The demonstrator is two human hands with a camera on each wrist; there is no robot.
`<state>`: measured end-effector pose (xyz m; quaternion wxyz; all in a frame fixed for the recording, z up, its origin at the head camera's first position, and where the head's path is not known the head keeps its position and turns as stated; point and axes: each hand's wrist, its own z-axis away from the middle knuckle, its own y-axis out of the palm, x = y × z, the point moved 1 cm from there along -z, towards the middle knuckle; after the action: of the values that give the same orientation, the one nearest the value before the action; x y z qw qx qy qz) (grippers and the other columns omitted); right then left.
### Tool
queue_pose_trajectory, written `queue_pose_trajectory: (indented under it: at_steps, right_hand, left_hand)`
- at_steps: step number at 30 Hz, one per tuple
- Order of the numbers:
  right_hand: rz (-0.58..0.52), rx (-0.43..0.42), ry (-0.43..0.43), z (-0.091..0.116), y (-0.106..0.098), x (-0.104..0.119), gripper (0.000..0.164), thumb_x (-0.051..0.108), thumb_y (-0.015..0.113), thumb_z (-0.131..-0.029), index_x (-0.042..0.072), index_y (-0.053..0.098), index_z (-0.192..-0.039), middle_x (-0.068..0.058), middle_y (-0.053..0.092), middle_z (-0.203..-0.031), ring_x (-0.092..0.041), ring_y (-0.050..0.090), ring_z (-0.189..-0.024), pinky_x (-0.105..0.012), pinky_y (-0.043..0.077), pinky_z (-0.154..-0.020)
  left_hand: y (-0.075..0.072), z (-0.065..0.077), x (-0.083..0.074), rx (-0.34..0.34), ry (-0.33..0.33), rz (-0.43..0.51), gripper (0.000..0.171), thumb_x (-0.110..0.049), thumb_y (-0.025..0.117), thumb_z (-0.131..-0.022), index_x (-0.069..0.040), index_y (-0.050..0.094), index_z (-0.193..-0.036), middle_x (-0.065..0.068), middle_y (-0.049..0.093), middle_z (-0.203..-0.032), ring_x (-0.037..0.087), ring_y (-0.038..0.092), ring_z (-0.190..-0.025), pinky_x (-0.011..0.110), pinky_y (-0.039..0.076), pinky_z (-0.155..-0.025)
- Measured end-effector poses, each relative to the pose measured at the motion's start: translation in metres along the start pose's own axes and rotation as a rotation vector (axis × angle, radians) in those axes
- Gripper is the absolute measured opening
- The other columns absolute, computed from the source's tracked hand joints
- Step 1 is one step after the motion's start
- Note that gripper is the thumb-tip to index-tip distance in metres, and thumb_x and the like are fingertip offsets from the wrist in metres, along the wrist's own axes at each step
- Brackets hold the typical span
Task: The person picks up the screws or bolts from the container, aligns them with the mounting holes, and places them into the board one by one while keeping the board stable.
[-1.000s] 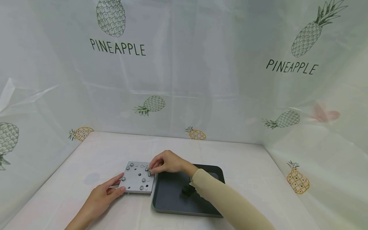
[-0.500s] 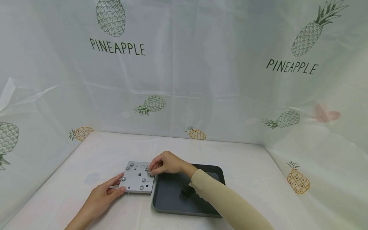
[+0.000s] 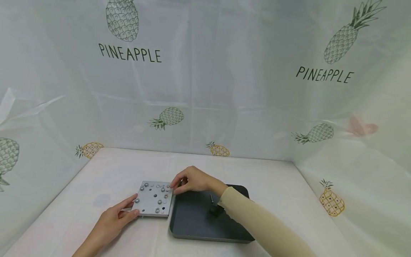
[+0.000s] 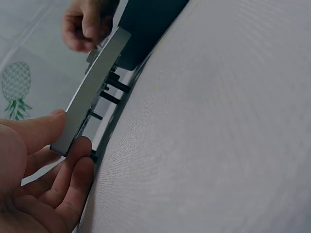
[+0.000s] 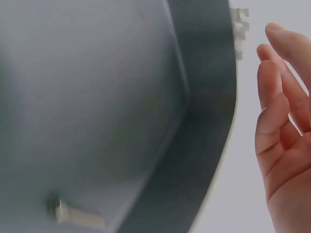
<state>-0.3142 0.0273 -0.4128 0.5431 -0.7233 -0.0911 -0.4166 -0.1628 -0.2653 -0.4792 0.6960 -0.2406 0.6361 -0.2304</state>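
A silver metal plate [image 3: 149,205] with several holes and socket-head screws lies left of the tray. My left hand [image 3: 112,219] pinches its left edge, thumb above and fingers below. Seen from the side in the left wrist view, the plate [image 4: 92,92] stands a little above the table, screw shanks [image 4: 110,97] poking out underneath. One screw [image 3: 166,196] sits near the plate's right edge. Just right of that edge hovers my right hand [image 3: 194,180], fingers loosely bent; in the right wrist view the fingers [image 5: 269,80] hold nothing visible.
A dark grey tray [image 3: 196,221] stands against the plate's right side, partly under the right forearm. Inside are a small black object [image 3: 215,210] and a loose screw [image 3: 211,198]. Pineapple-printed sheeting [image 3: 224,107] hangs around the back and sides of the white table [image 3: 266,189].
My right hand has let go of the screw at the plate's right edge and moved slightly right. That screw stays in the plate. The left hand keeps its hold.
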Motion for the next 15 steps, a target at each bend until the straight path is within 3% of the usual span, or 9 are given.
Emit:
queue_pose_trajectory:
  at_steps: [8,15]
  right_hand:
    - [0.124,0.034,0.032,0.057,-0.043,-0.002,0.022,0.016,0.084,-0.094,0.01,0.082,-0.115,0.007,0.08,-0.107,-0.004,0.071,-0.088,-0.025,0.058,-0.082]
    - [0.251,0.083,0.098,0.093,-0.057,-0.015,0.021,0.007,0.083,-0.093,0.009,0.082,-0.114,-0.002,0.08,-0.11,-0.003,0.068,-0.083,-0.022,0.056,-0.076]
  left_hand:
    - [0.001,0.0,-0.003,-0.002,-0.011,-0.003,0.08,-0.051,0.076,-0.097,-0.013,0.046,-0.162,0.025,0.059,-0.149,0.011,0.068,-0.095,0.056,0.05,-0.102]
    - [0.002,-0.001,0.001,0.0,-0.016,-0.008,0.081,-0.052,0.075,-0.097,-0.014,0.046,-0.162,0.025,0.058,-0.151,0.011,0.068,-0.098,0.057,0.048,-0.103]
